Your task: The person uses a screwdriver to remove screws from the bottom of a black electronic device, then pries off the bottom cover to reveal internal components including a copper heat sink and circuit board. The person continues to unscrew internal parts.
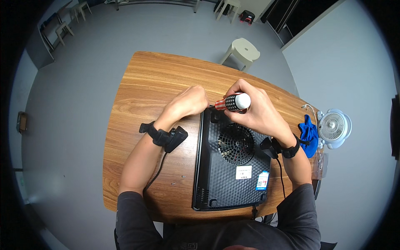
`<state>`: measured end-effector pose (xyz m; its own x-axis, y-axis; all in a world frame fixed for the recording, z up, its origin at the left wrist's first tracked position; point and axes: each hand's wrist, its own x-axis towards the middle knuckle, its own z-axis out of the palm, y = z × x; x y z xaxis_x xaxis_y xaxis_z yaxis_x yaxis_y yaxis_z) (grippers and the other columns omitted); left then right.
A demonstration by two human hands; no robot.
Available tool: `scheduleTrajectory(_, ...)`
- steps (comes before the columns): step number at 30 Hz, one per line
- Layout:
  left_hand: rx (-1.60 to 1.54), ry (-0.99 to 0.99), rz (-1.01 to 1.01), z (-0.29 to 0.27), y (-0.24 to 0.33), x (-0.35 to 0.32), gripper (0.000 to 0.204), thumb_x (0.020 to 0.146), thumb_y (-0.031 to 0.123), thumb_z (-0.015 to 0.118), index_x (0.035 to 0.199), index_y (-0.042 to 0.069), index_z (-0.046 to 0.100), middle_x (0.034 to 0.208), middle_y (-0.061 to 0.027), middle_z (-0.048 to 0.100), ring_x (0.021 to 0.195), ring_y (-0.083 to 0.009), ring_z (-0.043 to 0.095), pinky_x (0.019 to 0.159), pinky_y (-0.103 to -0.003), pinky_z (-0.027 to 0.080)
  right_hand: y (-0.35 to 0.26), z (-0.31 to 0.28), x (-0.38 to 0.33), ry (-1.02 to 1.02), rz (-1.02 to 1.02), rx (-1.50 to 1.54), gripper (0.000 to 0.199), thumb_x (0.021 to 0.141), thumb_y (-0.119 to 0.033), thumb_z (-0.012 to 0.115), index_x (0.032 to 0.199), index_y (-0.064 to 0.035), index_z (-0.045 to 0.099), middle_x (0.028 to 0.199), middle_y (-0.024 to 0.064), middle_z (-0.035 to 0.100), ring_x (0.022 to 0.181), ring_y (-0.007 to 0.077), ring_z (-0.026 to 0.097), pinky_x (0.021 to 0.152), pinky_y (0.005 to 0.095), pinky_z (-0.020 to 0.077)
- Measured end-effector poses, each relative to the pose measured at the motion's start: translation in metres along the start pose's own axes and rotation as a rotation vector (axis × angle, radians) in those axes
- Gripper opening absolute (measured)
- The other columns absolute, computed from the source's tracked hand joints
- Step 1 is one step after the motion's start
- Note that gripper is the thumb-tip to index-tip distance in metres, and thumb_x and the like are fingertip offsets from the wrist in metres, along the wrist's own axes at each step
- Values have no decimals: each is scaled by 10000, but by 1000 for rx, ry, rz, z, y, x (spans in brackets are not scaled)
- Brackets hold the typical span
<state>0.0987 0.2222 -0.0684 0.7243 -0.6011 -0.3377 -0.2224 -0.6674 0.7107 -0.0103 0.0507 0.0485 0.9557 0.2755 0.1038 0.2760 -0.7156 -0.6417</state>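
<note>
A black laptop cooling pad [227, 183] with a textured surface and a round fan grille [236, 143] lies on the wooden table, labels facing up. My right hand [254, 106] is wrapped round a screwdriver [233, 103] with a red, white and black patterned handle and a white end. Its shaft points left, toward the pad's far left corner. At that corner my left hand [189, 101] is closed, its fingertips by the shaft; what they pinch is hidden. Two small screws, a nearer screw [173, 183] and a farther screw [183, 176], lie left of the pad.
On the table's right side are a blue cloth [308, 135] and a small white fan [334, 125]. A cream stool [246, 50] stands beyond the far edge. Black straps with small devices circle both wrists, and a cable [156, 175] trails from the left one.
</note>
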Motion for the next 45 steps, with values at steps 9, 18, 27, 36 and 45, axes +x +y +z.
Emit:
scheduleTrajectory(9, -3, 16, 52, 5, -6, 6, 341, 920, 125, 484, 1034, 11, 785, 1004, -279, 729, 965, -357, 723, 889, -443, 537, 0, 0, 1, -10, -3, -14, 311, 768, -90, 760, 997, -4, 568, 847, 162, 683, 842, 324, 702, 732, 409, 532)
scheduleTrajectory(18, -63, 6, 57, 4, -5, 6, 335, 923, 140, 480, 969, -6, 778, 791, -183, 705, 776, -288, 682, 764, -425, 531, 4, 4, 1, 47, -121, -63, 348, 796, -126, 800, 1063, -19, 604, 944, 134, 633, 885, 269, 653, 728, 385, 528)
scheduleTrajectory(27, -43, -16, 18, 7, -9, 13, 315, 919, 138, 499, 945, -12, 774, 801, -183, 709, 779, -282, 683, 762, -418, 530, -5, 4, 0, 30, -45, -7, 375, 818, -147, 790, 1115, -19, 599, 1042, 150, 674, 890, 274, 684, 737, 366, 539)
scheduleTrajectory(36, -30, 1, 31, 7, -10, 12, 315, 916, 126, 492, 926, -19, 771, 811, -194, 715, 795, -294, 695, 778, -416, 534, -3, 5, 2, 42, -21, -88, 354, 828, -104, 736, 1126, -10, 570, 1033, 168, 681, 937, 306, 693, 774, 384, 544)
scheduleTrajectory(45, -39, -11, 7, 7, -4, 10, 326, 925, 128, 482, 915, -26, 769, 826, -212, 719, 817, -308, 702, 804, -418, 536, -2, 9, 1, 83, -44, 35, 365, 821, -96, 724, 1117, -1, 533, 1009, 187, 676, 962, 316, 695, 805, 400, 551)
